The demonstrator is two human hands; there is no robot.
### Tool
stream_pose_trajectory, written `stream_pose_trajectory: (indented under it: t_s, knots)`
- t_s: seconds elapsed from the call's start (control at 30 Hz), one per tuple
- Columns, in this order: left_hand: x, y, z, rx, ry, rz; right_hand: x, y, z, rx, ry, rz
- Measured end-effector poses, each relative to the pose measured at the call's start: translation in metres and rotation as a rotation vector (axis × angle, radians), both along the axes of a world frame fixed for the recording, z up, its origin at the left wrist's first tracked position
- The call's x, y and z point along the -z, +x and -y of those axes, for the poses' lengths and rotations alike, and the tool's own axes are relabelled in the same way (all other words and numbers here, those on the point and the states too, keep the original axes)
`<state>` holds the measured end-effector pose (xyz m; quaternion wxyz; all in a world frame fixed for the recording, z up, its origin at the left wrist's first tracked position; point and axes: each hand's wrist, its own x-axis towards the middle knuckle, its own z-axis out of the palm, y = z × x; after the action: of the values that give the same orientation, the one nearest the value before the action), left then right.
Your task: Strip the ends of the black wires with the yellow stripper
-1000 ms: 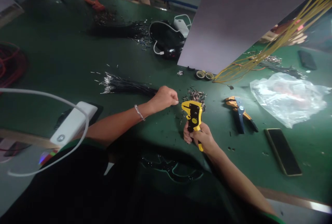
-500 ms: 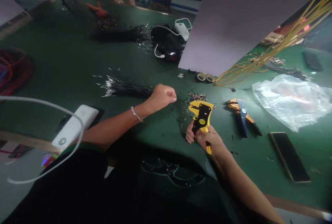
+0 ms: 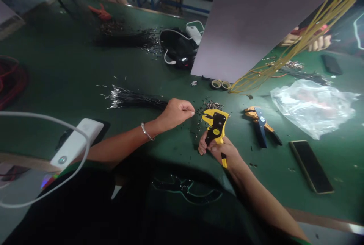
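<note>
My left hand [image 3: 176, 114] is closed in a pinch, with what looks like a thin black wire poking from the fingertips toward the tool's jaws. Behind that hand lies a bundle of black wires [image 3: 136, 99] with bare silvery ends fanned out to the left. My right hand [image 3: 224, 149] is wrapped round the handles of a yellow and black wire stripper [image 3: 216, 125], held upright with its jaws facing left, close to my left fingertips. Small cut pieces [image 3: 213, 104] lie heaped just beyond the stripper's head.
To the right are a blue and orange wire stripper [image 3: 260, 122], a phone [image 3: 311, 166] and a clear plastic bag [image 3: 313, 105]. Tape rolls [image 3: 220, 84] sit below a pale panel [image 3: 224, 29]. Yellow wires [image 3: 287, 61] hang at right, near another person's hand [image 3: 320, 43]. A white power bank [image 3: 78, 141] lies left.
My left fingertips have come nearer to the stripper's jaws. The whole view has shifted slightly, so most things appear further left. Both hands keep their grip.
</note>
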<state>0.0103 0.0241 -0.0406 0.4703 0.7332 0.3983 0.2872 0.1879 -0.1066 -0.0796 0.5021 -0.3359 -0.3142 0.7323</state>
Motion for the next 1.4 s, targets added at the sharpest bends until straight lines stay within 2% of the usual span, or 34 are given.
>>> stream_pose_trajectory:
  t_s: [0.23, 0.5, 0.7, 0.97, 1.17, 1.3, 1.4]
  knots:
    - [-0.004, 0.004, 0.018, 0.007, 0.256, -0.003, -0.005, -0.002, -0.001, 0.086, 0.023, 0.055]
    - [0.001, 0.006, 0.033, 0.059, 0.584, -0.038, -0.024, -0.003, -0.006, 0.345, 0.025, 0.138]
    - [0.006, 0.009, 0.044, 0.154, 0.757, -0.010, -0.028, -0.009, -0.009, 0.381, 0.008, 0.129]
    - [0.004, 0.007, 0.046, 0.207, 0.816, -0.048, -0.032, -0.013, -0.008, 0.378, 0.061, 0.122]
    - [0.001, 0.007, 0.046, 0.245, 0.787, 0.011, -0.035, -0.014, -0.011, 0.405, 0.076, 0.100]
    - [-0.002, 0.008, 0.047, 0.263, 0.665, 0.015, -0.031, -0.013, -0.013, 0.398, 0.096, 0.114]
    - [-0.003, 0.009, 0.046, 0.283, 0.492, 0.004, -0.025, -0.010, -0.013, 0.409, 0.143, 0.241]
